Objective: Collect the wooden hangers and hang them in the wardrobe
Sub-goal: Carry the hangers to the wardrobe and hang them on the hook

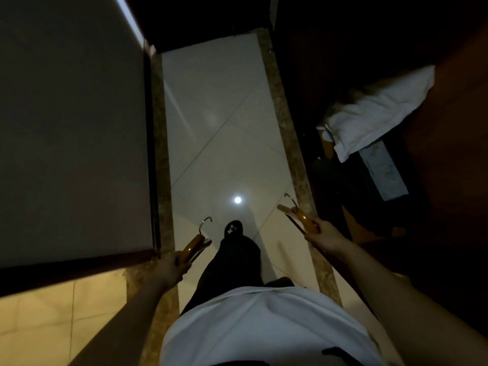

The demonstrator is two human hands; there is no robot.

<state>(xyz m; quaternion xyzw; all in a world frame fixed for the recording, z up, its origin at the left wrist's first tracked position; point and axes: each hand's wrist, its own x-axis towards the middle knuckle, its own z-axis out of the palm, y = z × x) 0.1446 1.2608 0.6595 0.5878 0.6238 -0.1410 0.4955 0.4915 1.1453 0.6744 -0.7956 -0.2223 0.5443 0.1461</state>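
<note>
Dim, wide-angle-warped view; lamp glare (237,199) on glossy floor (211,101).
</note>
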